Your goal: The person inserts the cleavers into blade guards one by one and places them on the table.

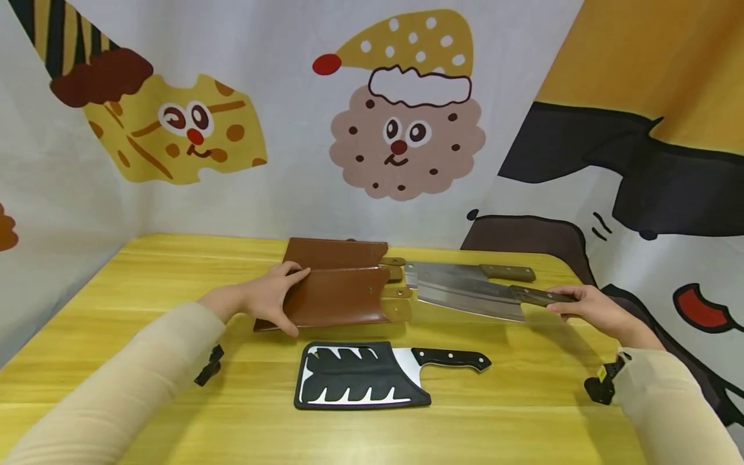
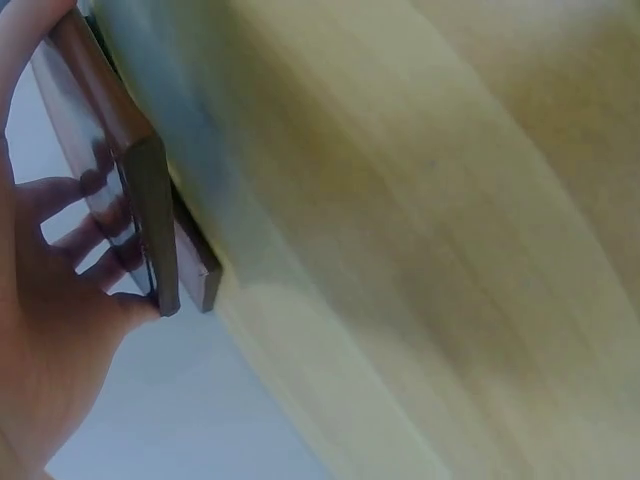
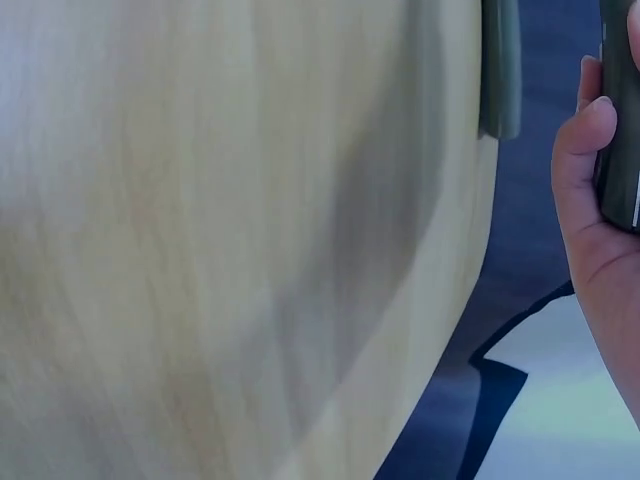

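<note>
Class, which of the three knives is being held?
The middle knife: the right hand grips its handle, while the rear knife and the front, black-handled knife are untouched.

I count a far cleaver (image 1: 453, 270), a near cleaver (image 1: 450, 358) and a held cleaver (image 1: 471, 297), making three. A far brown sheath (image 1: 331, 252) and a nearer brown sheath (image 1: 340, 297) make two. My left hand (image 1: 268, 294) and right hand (image 1: 597, 311) make two. One black blade cover (image 1: 354, 380), one table (image 1: 511, 420).
</note>
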Motion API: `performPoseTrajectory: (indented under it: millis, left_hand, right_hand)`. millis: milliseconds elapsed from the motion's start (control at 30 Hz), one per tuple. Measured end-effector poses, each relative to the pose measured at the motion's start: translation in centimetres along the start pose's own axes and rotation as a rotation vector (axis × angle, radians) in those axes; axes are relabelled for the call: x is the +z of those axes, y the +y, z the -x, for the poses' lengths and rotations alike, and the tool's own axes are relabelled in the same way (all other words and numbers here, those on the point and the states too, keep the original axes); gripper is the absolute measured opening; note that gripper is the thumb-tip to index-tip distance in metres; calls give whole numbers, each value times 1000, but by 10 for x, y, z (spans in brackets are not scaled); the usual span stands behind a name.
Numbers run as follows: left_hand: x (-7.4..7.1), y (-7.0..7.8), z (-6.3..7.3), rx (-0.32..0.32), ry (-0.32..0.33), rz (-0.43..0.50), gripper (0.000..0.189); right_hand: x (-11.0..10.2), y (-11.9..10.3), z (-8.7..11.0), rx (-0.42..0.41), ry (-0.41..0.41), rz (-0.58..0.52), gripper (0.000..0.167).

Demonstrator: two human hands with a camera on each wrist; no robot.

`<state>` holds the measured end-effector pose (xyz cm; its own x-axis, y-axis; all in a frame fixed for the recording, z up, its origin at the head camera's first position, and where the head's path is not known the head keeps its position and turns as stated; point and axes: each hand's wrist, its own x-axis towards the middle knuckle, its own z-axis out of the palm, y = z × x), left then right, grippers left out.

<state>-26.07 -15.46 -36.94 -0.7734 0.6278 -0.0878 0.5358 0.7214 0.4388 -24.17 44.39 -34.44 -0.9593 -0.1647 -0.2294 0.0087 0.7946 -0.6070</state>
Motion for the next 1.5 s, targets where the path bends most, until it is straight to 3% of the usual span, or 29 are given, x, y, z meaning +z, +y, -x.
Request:
performPoseTrajectory:
  millis: [967,1500]
  left_hand:
    - [-12,20,-5,17,7,-47,117]
    - [-15,33,-8,21,-3,-56,116]
  right_hand:
    - [12,-57,-20,-90,-43,-9,65]
    - [25,-90,-35,-93,-29,70,62]
